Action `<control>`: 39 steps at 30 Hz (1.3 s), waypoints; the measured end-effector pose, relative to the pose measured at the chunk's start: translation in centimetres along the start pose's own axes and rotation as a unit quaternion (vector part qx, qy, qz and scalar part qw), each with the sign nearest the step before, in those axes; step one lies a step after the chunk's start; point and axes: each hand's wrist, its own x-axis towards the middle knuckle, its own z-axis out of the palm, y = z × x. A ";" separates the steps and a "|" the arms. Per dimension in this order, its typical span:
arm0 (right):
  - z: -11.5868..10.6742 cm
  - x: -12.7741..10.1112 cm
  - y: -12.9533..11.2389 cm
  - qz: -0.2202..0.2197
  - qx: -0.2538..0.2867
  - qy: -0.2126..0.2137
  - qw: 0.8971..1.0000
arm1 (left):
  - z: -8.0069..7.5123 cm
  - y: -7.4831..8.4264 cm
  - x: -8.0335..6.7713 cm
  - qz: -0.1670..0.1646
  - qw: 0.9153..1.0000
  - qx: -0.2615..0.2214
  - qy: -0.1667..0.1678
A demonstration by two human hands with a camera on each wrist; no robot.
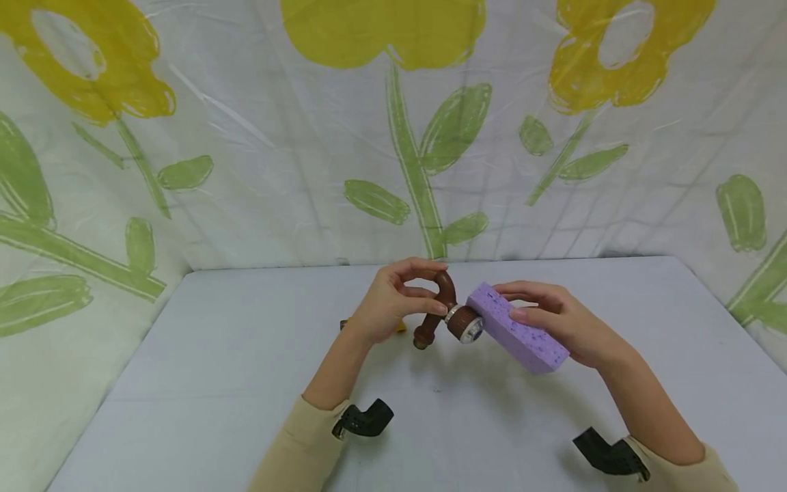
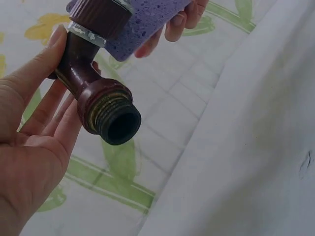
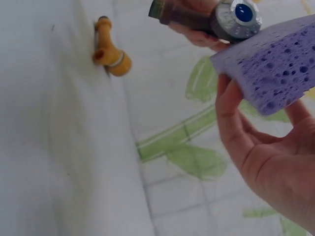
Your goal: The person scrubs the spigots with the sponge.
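Observation:
My left hand point(image 1: 384, 304) holds a brown tap point(image 1: 444, 290) above the table, thumb and fingers pinching its curved body. The tap's ribbed knob point(image 2: 101, 17) has a silvery end with a blue centre, and its threaded open end point(image 2: 120, 123) faces the left wrist camera. From the other side, my right hand point(image 1: 568, 321) grips a purple sponge point(image 1: 516, 331), a long block full of small holes. One end of the sponge lies right at the tap's knob. In the right wrist view, the sponge partly covers the left hand's fingers.
A yellow-orange tap point(image 3: 110, 49) lies on the white table point(image 1: 215, 383), mostly hidden behind my left hand in the head view. A white curtain point(image 1: 277, 171) painted with yellow flowers and green leaves hangs behind the table. Black wrist mounts point(image 1: 365, 418) sit at both sleeves.

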 end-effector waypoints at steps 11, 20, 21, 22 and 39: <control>0.7 -0.5 -1.3 -0.016 -0.176 0.042 0.983 | 0.4 0.3 -0.1 -0.006 0.993 0.114 0.014; 1.6 -0.5 -1.7 -0.034 -0.312 0.122 0.942 | 0.7 0.5 -0.2 -0.017 0.983 0.177 0.045; 1.7 -0.5 -1.8 -0.033 -0.314 0.119 0.941 | 0.7 0.5 -0.2 -0.019 0.982 0.180 0.049; 1.7 -0.5 -1.9 -0.034 -0.316 0.117 0.941 | 0.7 0.5 -0.2 -0.021 0.982 0.180 0.053; 2.4 -0.4 -1.9 -0.108 -0.389 0.161 0.900 | 2.1 0.4 0.0 -0.066 0.980 0.124 0.142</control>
